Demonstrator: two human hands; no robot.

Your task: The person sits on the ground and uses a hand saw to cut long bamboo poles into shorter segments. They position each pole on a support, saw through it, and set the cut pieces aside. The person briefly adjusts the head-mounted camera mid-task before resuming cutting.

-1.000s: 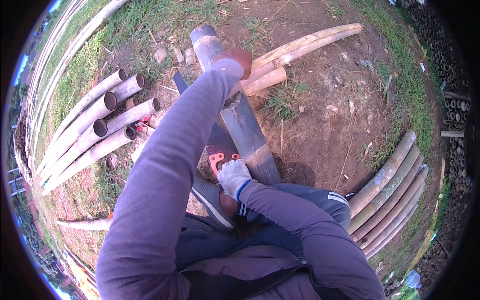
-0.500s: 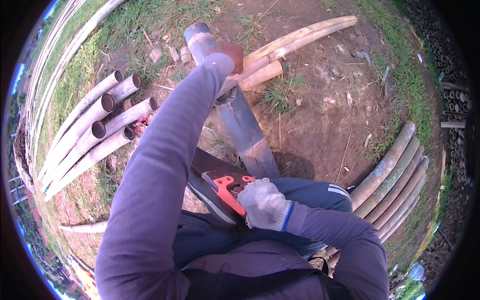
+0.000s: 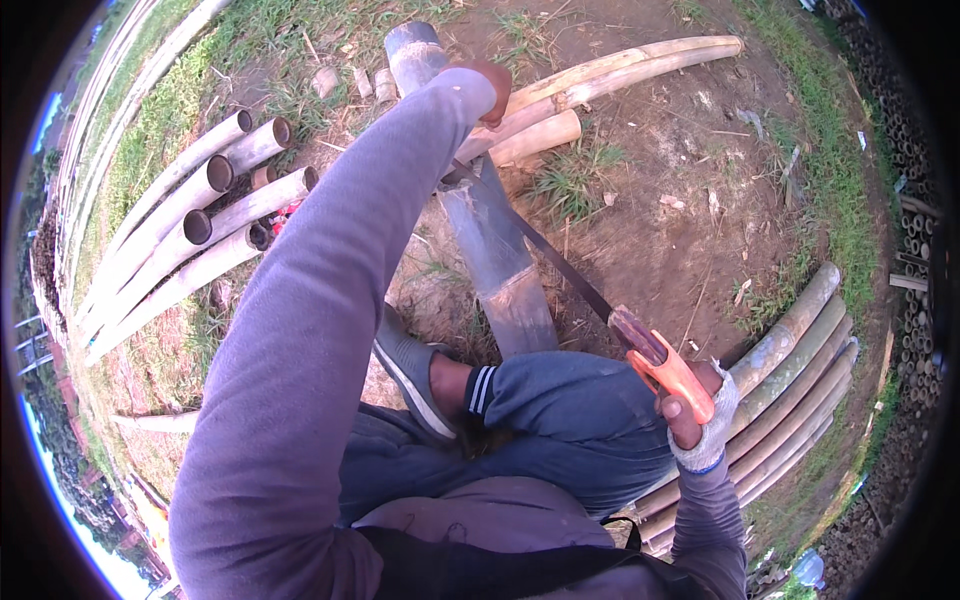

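A thick grey-green bamboo pole (image 3: 497, 262) runs from the top centre down under my raised leg. My left hand (image 3: 488, 76) reaches far out in a purple sleeve and rests on the pole near its far end. My right hand (image 3: 700, 412), in a white work glove, grips the orange handle of a hand saw (image 3: 655, 362). The saw's dark blade (image 3: 545, 250) lies diagonally across the pole, its tip near my left hand. My grey shoe (image 3: 412, 372) presses beside the pole.
Several hollow cut bamboo poles (image 3: 200, 225) lie stacked on the grass at the left. Another stack (image 3: 800, 360) lies at the right. Pale curved poles (image 3: 610, 75) lie across the bare dirt at the top. More bamboo ends are piled at the far right edge (image 3: 915, 220).
My right hand has pulled the saw back and out to the right, away from my knee, drawing the blade across the pole. My left hand stays on the pole.
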